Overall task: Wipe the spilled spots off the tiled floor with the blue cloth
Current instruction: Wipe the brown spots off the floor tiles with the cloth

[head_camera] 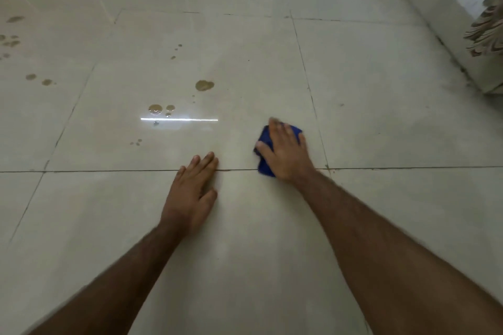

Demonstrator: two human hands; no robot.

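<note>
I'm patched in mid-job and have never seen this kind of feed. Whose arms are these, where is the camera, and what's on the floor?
There is no machine here: a person is working bare-handed, and the single picture comes from a camera worn on their head, looking forward and down. The left hand lies flat on the tiled floor, holding nothing. The right hand presses flat on the blue cloth. Brown spilled spots sit further out and to the left, apart from the cloth. The bright line is a reflection of light. A patterned fabric hangs at the right edge.

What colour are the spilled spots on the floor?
Yellowish-brown spots, clearest in the head view.
</note>
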